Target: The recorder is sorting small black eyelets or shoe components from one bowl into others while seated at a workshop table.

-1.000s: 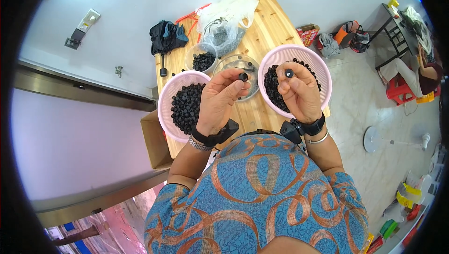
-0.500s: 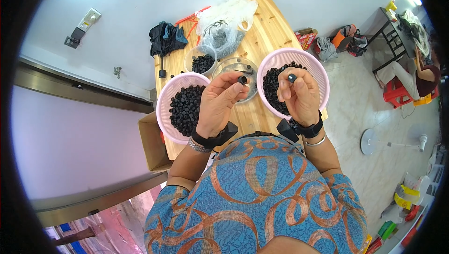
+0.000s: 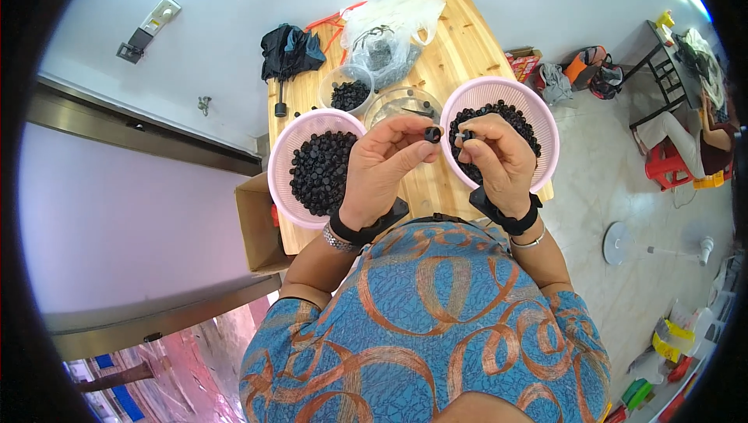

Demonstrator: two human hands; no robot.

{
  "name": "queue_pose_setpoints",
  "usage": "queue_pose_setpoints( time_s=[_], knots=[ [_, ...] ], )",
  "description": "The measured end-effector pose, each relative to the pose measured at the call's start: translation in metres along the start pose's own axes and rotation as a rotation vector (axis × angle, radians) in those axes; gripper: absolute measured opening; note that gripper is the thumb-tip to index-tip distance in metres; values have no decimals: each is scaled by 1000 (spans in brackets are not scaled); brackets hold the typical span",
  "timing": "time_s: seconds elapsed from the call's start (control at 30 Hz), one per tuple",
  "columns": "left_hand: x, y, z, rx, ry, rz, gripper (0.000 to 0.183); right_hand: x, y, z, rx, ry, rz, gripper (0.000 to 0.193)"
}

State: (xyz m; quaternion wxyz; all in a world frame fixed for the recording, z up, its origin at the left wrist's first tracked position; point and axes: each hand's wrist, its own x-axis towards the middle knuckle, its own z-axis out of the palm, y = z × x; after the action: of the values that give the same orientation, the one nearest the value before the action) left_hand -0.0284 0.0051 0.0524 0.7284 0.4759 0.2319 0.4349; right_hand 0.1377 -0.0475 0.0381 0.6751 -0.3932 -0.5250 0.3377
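My left hand [image 3: 389, 160] pinches a small round black cap [image 3: 432, 135] between thumb and fingertips. Close to it, a little to the right, my right hand [image 3: 499, 160] pinches another small black piece [image 3: 466, 135] with a pale tip facing the cap. A narrow gap separates the two pieces. Behind my left hand stands a pink basket [image 3: 282, 195] holding many black caps [image 3: 319, 174]. A second pink basket [image 3: 549, 111], also filled with small black pieces [image 3: 518, 117], lies under and behind my right hand.
A clear tub [image 3: 331, 79] of black pieces and a clear round dish [image 3: 386, 107] stand beyond my hands. Farther back on the wooden table [image 3: 460, 41] lie plastic bags [image 3: 393, 29] and a folded umbrella [image 3: 290, 53]. A cardboard box [image 3: 253, 224] is at the left. Another person [image 3: 713, 142] sits far right.
My hands have come closer together, bringing the two black pieces nearly tip to tip. The right-hand piece has turned toward the left one. The whole view has shifted slightly.
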Motion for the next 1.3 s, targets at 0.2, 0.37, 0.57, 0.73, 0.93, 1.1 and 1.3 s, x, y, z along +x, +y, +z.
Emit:
queue_pose_setpoints(
  time_s=[0.2, 0.37, 0.57, 0.73, 0.93, 1.1, 1.3],
  knots=[
    [-3, -1, -7, 14, -43, 22, 26, 6, -8, 9, -391, -59, -232, 18],
    [-3, 1, -4, -19, -12, 4, 24, 9, -8, 13, -514, -25, -370, 19],
    [-1, -1, -8, -291, -48, -72, 23, 12, -12, 19, -460, -21, -361, 19],
    [2, -2, -7, -300, -35, -37, 23, 14, -14, 21, -526, -19, -393, 21],
    [2, -6, -7, -258, -6, -10, 24, 14, -12, 21, -632, -12, -407, 20],
    [3, -6, -6, -233, 2, -9, 24, 14, -9, 20, -732, -19, -424, 20],
    [4, -7, -6, -202, 54, -30, 23, 16, -10, 18, -770, -36, -439, 18]
  ],
)
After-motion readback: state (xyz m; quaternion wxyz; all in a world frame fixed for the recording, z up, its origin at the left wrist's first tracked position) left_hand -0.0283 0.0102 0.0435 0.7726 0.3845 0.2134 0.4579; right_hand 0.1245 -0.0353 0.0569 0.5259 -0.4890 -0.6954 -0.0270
